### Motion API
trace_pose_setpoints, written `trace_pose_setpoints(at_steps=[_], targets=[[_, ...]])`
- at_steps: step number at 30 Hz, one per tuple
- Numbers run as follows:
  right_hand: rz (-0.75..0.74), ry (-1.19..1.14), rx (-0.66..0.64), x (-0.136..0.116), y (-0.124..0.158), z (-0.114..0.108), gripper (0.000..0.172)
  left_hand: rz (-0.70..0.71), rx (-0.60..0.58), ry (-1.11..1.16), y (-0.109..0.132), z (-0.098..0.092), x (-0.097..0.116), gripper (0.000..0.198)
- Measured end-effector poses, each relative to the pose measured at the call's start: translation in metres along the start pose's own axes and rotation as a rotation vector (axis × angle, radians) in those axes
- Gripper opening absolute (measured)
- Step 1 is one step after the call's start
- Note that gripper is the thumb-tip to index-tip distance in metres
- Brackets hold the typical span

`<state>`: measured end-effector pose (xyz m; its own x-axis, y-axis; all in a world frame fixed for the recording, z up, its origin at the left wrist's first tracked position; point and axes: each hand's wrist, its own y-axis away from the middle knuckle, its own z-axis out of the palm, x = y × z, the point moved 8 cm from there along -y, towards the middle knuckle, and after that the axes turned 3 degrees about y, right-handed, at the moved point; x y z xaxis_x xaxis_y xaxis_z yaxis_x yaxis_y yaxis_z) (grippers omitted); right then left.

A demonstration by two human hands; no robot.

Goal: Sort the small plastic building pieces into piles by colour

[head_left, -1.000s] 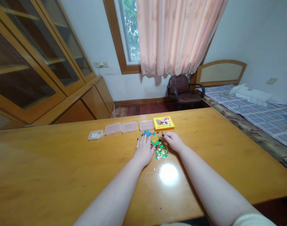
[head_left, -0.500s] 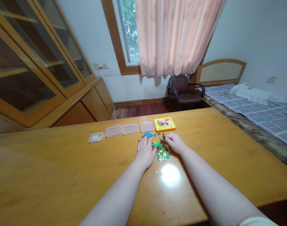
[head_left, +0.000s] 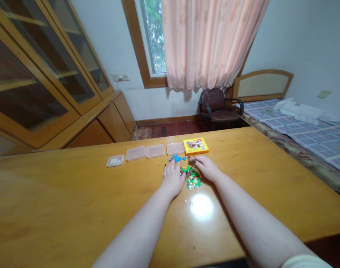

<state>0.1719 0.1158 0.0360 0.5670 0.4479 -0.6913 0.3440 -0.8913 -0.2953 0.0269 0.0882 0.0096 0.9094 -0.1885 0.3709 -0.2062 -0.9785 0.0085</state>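
My left hand (head_left: 173,178) lies flat on the wooden table (head_left: 75,208), fingers stretched out, beside a small heap of green and mixed puzzle pieces (head_left: 191,178). A cluster of blue pieces (head_left: 176,158) lies just beyond its fingertips. My right hand (head_left: 206,166) rests on the other side of the heap, fingers curled down onto pieces at its far edge. A yellow puzzle box (head_left: 196,146) stands just behind the right hand.
Several small clear plastic trays (head_left: 135,153) stand in a row left of the yellow box. A wooden glass-door cabinet (head_left: 47,82) runs along the left. Behind the table are a dark office chair (head_left: 218,106), a curtained window and a bed (head_left: 312,130) at the right.
Both hands stay at the heap; the right fingers have shifted slightly among the pieces. The view has drifted a little.
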Motion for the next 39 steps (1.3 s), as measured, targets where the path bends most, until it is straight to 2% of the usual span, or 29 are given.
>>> trace_pose_setpoints(at_steps=[4,8,11,17,20,23,26,30,39], targets=[[0.039,-0.064,0.068,0.005,0.001,-0.006,0.03,0.002,0.012,-0.002,-0.001,0.001,-0.001,0.058],[0.086,-0.063,0.029,0.011,0.002,-0.002,0.039,-0.012,0.01,0.001,-0.002,0.002,-0.003,0.06],[0.127,-0.033,0.01,0.014,0.001,0.0,0.037,-0.019,0.005,0.002,-0.002,0.002,-0.003,0.06],[0.174,0.04,0.09,0.018,0.0,-0.009,0.034,-0.011,0.008,0.006,-0.001,0.002,-0.003,0.059],[0.148,0.043,0.106,0.014,0.0,-0.012,0.031,-0.014,0.007,0.013,-0.001,0.002,-0.003,0.059],[0.06,0.038,0.06,0.004,-0.001,-0.007,0.027,-0.019,0.001,0.01,-0.001,0.002,-0.003,0.06],[0.0,0.078,-0.008,-0.004,-0.001,0.002,0.03,-0.011,0.01,-0.011,-0.001,0.002,-0.002,0.06],[-0.013,0.135,-0.096,-0.008,-0.002,0.011,0.035,-0.007,0.031,-0.04,-0.001,0.002,-0.001,0.059],[-0.044,0.009,-0.144,-0.019,0.001,0.01,0.024,-0.026,0.007,-0.016,-0.001,0.002,-0.002,0.062]])
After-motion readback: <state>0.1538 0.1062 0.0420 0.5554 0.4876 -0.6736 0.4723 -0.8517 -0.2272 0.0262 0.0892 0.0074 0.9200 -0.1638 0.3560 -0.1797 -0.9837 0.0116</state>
